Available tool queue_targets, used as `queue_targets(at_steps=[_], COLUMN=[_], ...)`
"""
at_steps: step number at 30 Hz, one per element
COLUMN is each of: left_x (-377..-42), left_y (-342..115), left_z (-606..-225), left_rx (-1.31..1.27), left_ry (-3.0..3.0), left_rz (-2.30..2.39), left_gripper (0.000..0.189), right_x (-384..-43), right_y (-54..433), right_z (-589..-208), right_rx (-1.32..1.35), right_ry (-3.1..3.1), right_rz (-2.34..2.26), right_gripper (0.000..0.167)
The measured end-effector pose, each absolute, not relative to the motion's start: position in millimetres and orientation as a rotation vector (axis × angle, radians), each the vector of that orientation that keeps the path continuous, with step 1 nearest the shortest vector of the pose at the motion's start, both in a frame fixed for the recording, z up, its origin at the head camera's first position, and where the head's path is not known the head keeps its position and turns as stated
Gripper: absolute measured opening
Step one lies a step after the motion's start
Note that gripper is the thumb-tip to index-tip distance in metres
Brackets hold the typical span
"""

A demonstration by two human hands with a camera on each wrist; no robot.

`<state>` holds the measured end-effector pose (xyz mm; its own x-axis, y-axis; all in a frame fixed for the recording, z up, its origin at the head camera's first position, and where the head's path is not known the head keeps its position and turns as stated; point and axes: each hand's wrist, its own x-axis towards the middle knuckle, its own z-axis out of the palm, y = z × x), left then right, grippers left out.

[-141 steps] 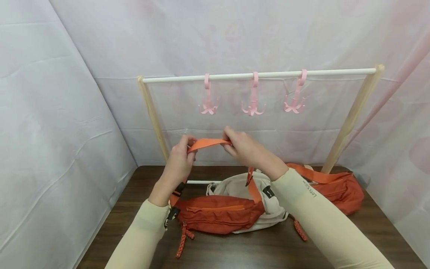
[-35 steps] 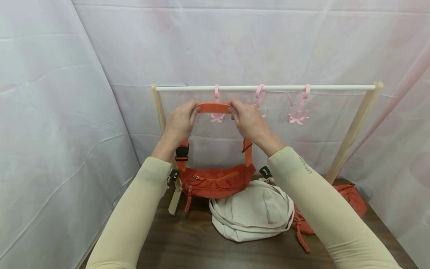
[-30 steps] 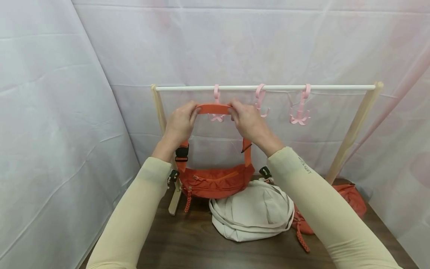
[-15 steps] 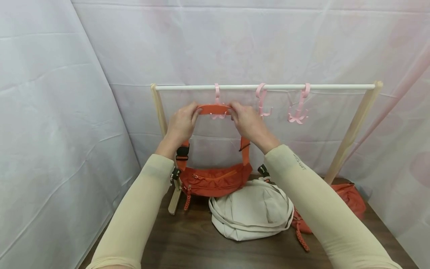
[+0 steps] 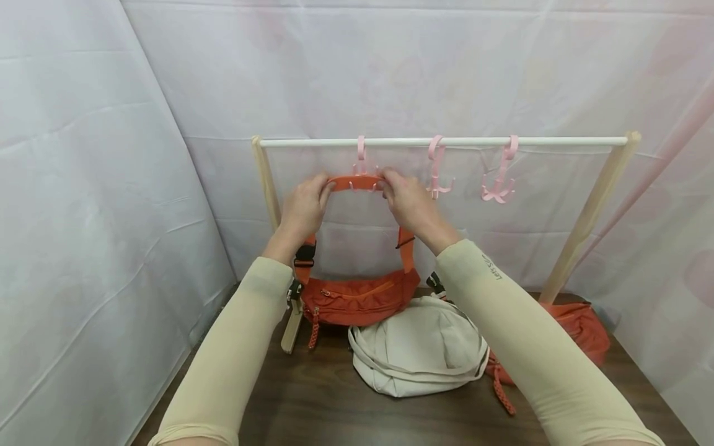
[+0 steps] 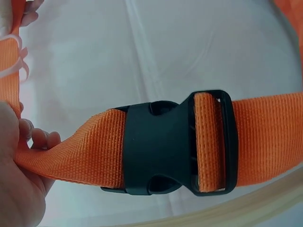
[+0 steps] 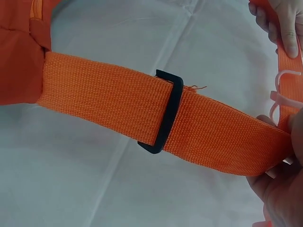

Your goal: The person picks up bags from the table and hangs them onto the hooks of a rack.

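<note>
A red waist bag (image 5: pixel 359 300) hangs by its orange strap (image 5: pixel 362 183) from both hands in the head view. My left hand (image 5: pixel 303 203) pinches the strap's left part, thumb towards me. On the other side, my right hand (image 5: pixel 414 201) pinches it likewise. Between them, the strap lies among the prongs of the leftmost pink hook hanger (image 5: pixel 361 148); two prong tips show in front of the webbing. A fastened black buckle (image 6: pixel 158 146) fills the left wrist view. The right wrist view has a black strap slider (image 7: pixel 168 113) and prongs (image 7: pixel 286 99) around the strap.
A white rail (image 5: pixel 569 142) on wooden posts (image 5: pixel 591 214) bears two more pink hook hangers, a middle one (image 5: pixel 437 167) and a right one (image 5: pixel 499 176). A pale bag (image 5: pixel 418 350) and another red bag (image 5: pixel 580 328), partly behind the right sleeve, lie on the dark wooden table (image 5: pixel 312 402).
Both hands have raised the red waist bag from the pale bag to the left hook hanger. Over the last second, prong tips came to show in front of the strap. The middle hanger has turned.
</note>
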<state>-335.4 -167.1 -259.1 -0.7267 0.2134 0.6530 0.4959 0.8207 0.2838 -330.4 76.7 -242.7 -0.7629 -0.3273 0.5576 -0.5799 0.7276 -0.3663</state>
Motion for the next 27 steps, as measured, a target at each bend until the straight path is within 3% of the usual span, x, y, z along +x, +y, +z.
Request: queue_targets(at_steps=[14, 27], left_x=[-339, -325], left_y=[-167, -171], left_z=[-294, -335], left_rx=[-0.475, -0.371], left_ry=[-2.363, -2.406], left_rz=[-0.672, -0.786], left_gripper=[0.021, 0.032], right_x=[-331, -326], right_y=[82, 87], right_z=[-267, -298], right_rx=[0.643, 0.646], right_ry=[-2.541, -2.578], right_rz=[0.674, 0.602], right_gripper=[0.022, 0.025])
